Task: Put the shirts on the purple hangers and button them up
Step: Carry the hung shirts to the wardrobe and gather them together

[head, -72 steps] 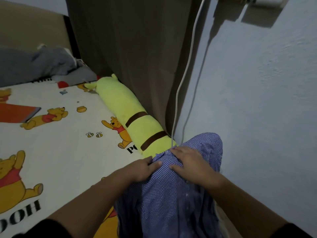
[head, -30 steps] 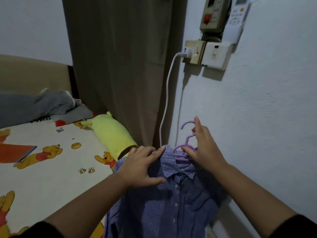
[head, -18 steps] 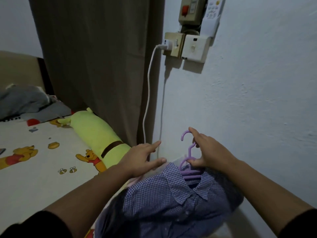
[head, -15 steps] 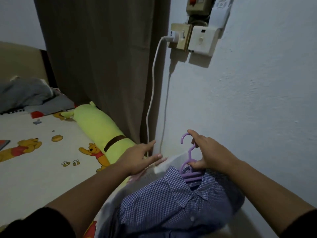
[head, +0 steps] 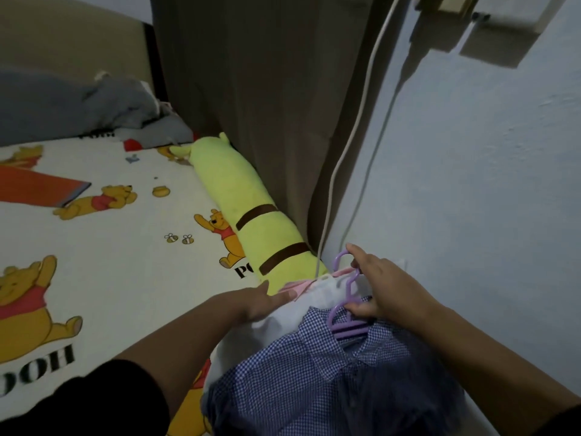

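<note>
Dim rm: brown curtain (head: 267, 105), pale wall (head: 487, 199)

We've got both forearms bare here, with black sleeves pushed up toward the elbows. Left hand (head: 256, 302) and right hand (head: 382, 286) are bare too, no gloves on either.

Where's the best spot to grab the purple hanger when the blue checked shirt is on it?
Probably the thin neck of the purple hanger, just under its hook, coming from the right. That part sticks up out of the blue checked shirt collar while the rest is covered. The right hand pinches it there.
</note>
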